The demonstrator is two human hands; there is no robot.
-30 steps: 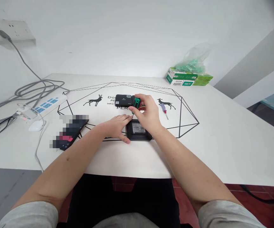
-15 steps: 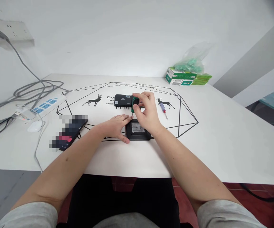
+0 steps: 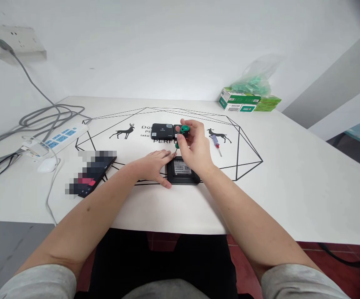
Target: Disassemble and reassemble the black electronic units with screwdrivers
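A square black device (image 3: 183, 174) with a white label on its upper face lies flat near the table's front. Along its left side rests my left hand (image 3: 155, 166), fingers stretched out and thumb apart, touching the device's left edge. My right hand (image 3: 195, 145) is closed around a green and black screwdriver (image 3: 184, 129), held tilted above the device. The screwdriver's thin shaft reaches down to the device's far left corner; its tip is hard to make out. Just behind lies a second black box (image 3: 162, 131), with another dark piece beside it partly covered by my right hand.
A small purple-handled screwdriver (image 3: 215, 142) lies to the right. On the left are a phone (image 3: 97, 172), a white charger case (image 3: 47, 165), a power strip (image 3: 63, 137) and coiled grey cables (image 3: 47, 116). Green and white boxes (image 3: 240, 99) with a plastic bag (image 3: 255, 85) stand at the back right.
The screwdriver's handle has tipped to the right and toward me, so its green end now shows. My right hand has turned slightly with it; my left hand stays in place.
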